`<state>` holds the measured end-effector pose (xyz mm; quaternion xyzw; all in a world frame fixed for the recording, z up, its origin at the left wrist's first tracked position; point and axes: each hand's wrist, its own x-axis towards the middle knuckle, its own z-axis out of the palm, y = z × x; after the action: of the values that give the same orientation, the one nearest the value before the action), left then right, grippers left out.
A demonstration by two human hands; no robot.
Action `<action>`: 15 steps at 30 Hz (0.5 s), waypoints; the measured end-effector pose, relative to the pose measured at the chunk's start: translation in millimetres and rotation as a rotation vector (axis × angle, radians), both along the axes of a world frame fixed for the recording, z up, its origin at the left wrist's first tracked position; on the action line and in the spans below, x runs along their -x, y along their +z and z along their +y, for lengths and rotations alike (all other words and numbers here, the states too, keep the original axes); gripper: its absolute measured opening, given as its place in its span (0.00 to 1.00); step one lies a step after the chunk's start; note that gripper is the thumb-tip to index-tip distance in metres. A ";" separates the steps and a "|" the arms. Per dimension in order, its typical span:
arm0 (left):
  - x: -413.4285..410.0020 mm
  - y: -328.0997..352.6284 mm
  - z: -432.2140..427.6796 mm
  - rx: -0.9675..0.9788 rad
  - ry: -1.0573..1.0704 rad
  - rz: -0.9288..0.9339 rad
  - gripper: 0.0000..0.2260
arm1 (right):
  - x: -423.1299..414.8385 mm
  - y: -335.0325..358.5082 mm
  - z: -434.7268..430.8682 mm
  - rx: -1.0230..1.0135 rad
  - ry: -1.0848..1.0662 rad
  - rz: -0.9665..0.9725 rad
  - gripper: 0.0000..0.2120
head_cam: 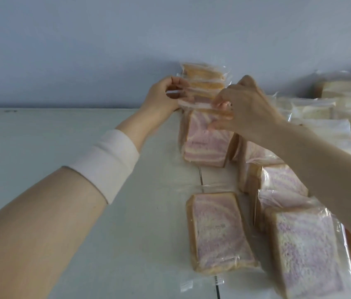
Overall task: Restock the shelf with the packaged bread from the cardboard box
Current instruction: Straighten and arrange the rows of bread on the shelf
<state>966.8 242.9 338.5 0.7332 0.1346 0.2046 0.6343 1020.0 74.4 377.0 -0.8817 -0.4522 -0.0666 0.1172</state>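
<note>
1. Pale blue-grey wall fills the upper frame, behind a white shelf point(62, 137).
2. Your left hand point(161, 96) and right hand point(245, 106) meet at centre frame. The fingers of both are curled and pinching the clear top flap of a pink-swirl bread package point(207, 145), which stands tilted on the shelf.
3. Orange bread packages point(202, 76) stand just behind it, against the wall.
4. More pink-swirl packages point(220, 231) lie flat at lower right.
5. Pale white bread packages point(332, 117) crowd the right edge.
6. A white cuff point(110, 160) wraps your left forearm.
</note>
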 end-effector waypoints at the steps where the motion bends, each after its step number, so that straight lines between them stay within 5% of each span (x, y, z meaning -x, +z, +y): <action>1: -1.0 0.7 0.4 0.031 -0.020 0.006 0.10 | -2.8 -3.0 1.7 -0.008 -0.022 -0.013 0.24; 5: 8.4 -6.6 0.5 0.148 -0.024 -0.024 0.06 | -7.2 -13.6 5.7 -0.032 -0.055 -0.076 0.24; 10: 24.3 -29.0 -9.3 -0.199 -0.088 0.029 0.41 | -3.0 -14.5 10.8 -0.026 -0.022 -0.181 0.25; 15: 20.2 -30.1 -13.5 -0.442 0.019 0.030 0.39 | 25.8 6.6 -10.3 0.061 -0.058 -0.067 0.36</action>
<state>946.6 229.4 308.4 0.8560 0.1027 0.2242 0.4544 994.1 64.1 383.6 -0.8948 -0.4320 -0.0855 0.0729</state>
